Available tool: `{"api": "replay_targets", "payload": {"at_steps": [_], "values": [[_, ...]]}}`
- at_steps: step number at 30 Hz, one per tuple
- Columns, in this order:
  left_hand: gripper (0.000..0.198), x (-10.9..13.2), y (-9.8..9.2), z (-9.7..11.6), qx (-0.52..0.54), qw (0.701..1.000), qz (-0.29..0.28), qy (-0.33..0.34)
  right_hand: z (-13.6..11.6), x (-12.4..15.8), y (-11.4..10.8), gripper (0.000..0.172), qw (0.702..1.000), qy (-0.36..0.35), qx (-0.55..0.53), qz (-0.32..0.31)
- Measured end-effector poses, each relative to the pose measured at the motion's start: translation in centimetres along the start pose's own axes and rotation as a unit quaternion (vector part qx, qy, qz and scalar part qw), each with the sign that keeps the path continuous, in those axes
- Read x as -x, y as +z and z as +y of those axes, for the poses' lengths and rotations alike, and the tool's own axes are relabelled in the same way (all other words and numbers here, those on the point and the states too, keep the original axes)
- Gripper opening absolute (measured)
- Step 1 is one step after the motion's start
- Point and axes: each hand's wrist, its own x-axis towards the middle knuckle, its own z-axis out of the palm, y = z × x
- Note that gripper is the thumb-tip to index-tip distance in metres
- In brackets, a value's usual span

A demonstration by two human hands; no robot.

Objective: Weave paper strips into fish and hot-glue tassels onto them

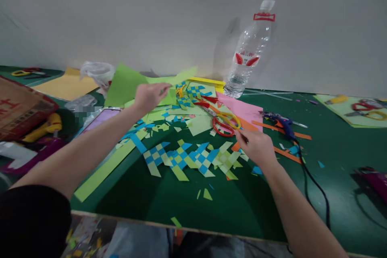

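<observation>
My left hand (151, 96) hovers in front of a bright green paper sheet (123, 86), its fingers curled into a pinch; whatever they hold is too small to make out. Just right of it lie woven blue-and-green paper pieces (193, 92) with a yellow tassel (180, 90). My right hand (256, 145) is closed too, fingertips right beside the scissors (231, 121) with yellow and red handles; I cannot tell whether they touch. Between my forearms a row of checkered woven paper pieces (179, 157) stretches across the green table (145, 205).
Behind the scissors stands a tilted-looking plastic bottle (249, 48). To the right lie a blue glue gun (282, 123) with a black cord, orange strips (287, 154) and more scissors (367, 113). A phone (101, 119) and a brown bag (24, 107) are at the left. Paper scraps litter the middle.
</observation>
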Motion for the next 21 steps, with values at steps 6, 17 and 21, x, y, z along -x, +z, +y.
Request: {"api": "replay_targets", "payload": {"at_steps": [6,17,21], "values": [[0.036,2.4,4.6,2.5,0.022,0.972,-0.175,0.156,0.0,0.0,-0.1,0.038,0.999,-0.031,0.021,0.016],[0.048,-4.6,7.0,0.4,-0.011,0.982,-0.171,0.077,0.3,0.1,-0.1,0.037,0.999,-0.032,0.007,-0.004],[0.048,-6.5,9.5,-0.4,-0.013,0.979,-0.195,0.065,0.2,0.0,-0.1,0.036,0.999,-0.049,0.003,0.000]]}}
